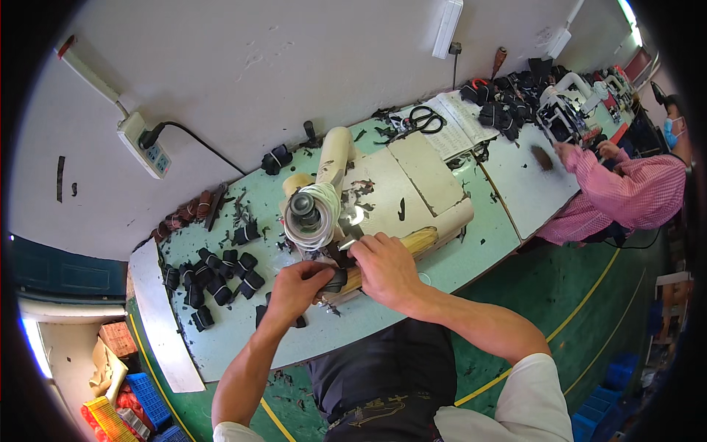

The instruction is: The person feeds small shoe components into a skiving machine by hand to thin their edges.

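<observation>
We see the left hand [300, 289] with its thumb and fingers pinching a dark piece [335, 280], which sits by the near edge of the table [449, 272], just in front of the beige machine [333, 158]. The right hand [384, 269] is curled, its fingertips closed on a slim silvery piece [347, 245] beside the machine's yellowish front rim [420, 241]; how its lower fingers lie, we cannot tell. Behind both hands, we find a coil of white cord [318, 228] looped around the machine's head.

Toward the table's left end we see a loose cluster of dark bundles [219, 289], and at its far left corner, against the wall, a row of reddish-brown bundles [188, 212]. Along the far edge, black-handled scissors [423, 121] lie partly over papers [460, 118], near a heap of dark bundles farther right. At the table's right end we see a co-worker in a pink checked sleeve [607, 177], well apart from the two hands.
</observation>
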A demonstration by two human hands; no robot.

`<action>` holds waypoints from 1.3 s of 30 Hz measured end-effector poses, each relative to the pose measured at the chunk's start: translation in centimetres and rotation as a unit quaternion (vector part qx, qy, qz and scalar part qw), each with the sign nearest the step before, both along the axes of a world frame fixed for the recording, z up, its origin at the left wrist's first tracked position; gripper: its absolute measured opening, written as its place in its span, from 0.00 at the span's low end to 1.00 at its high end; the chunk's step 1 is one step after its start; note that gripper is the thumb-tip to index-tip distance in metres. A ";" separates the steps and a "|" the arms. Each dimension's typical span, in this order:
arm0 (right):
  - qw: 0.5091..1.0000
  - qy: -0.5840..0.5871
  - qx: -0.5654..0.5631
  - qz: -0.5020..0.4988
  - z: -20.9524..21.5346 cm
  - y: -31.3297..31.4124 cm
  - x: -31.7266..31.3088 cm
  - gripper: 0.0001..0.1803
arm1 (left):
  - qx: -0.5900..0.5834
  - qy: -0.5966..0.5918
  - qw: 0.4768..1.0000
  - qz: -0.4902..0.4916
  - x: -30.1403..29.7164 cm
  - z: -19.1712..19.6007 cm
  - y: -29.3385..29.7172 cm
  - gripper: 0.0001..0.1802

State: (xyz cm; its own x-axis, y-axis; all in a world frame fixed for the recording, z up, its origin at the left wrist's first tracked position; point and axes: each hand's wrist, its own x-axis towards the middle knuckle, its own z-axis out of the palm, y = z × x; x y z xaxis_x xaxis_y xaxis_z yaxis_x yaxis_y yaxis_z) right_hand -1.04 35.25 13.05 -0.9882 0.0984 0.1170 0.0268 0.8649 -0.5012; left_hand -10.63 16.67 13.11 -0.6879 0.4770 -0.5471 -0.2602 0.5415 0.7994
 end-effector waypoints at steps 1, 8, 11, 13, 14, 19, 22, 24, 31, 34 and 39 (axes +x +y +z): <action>1.000 -0.001 -0.001 0.000 0.1 0.0 0.2 0.13 | 0.055 -0.029 0.998 0.005 0.1 -0.5 -0.7 0.13; 0.994 0.008 -0.105 -0.011 -0.3 1.9 1.2 0.14 | -0.074 0.009 0.997 0.033 -0.6 0.6 -1.2 0.17; 0.993 0.035 -0.113 -0.001 -0.6 1.1 0.5 0.13 | -0.083 0.078 0.993 0.016 -0.1 -0.6 0.1 0.18; 0.993 0.071 -0.099 0.001 -0.4 0.3 0.0 0.12 | -0.073 0.092 0.993 0.011 0.3 -0.8 0.7 0.16; 0.998 0.029 -0.060 -0.004 0.3 0.0 0.1 0.12 | -0.073 0.090 0.993 0.010 0.4 -0.8 0.4 0.16; 0.993 -0.014 -0.107 -0.055 0.5 0.9 1.1 0.11 | 0.005 0.059 0.998 0.034 0.1 0.2 -0.8 0.14; 0.993 -0.011 -0.119 -0.014 -0.1 1.3 1.1 0.13 | -0.013 0.073 0.996 0.058 0.1 0.1 -0.3 0.13; 0.989 0.077 -0.124 0.003 -0.4 0.9 0.6 0.14 | -0.008 0.087 0.995 0.051 0.7 0.1 1.1 0.13; 0.991 -0.013 -0.122 -0.052 0.7 0.4 1.0 0.14 | 0.015 0.129 0.991 0.044 1.1 0.1 -0.1 0.14; 0.991 0.021 -0.132 -0.014 -0.5 1.1 1.4 0.16 | -0.007 0.145 0.989 0.037 1.1 0.4 0.9 0.13; 0.988 0.089 -0.127 -0.017 -0.9 0.6 0.6 0.17 | 0.050 0.135 0.987 0.069 1.7 -0.9 2.2 0.13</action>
State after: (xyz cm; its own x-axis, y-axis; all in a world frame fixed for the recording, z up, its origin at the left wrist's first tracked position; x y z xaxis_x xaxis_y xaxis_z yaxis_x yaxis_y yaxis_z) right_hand -0.41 35.86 12.16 -0.9499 0.1801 0.2554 -0.0540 0.7102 -0.7019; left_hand -8.91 18.88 12.19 -0.8645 0.4109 -0.2897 -0.0957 0.4311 0.8972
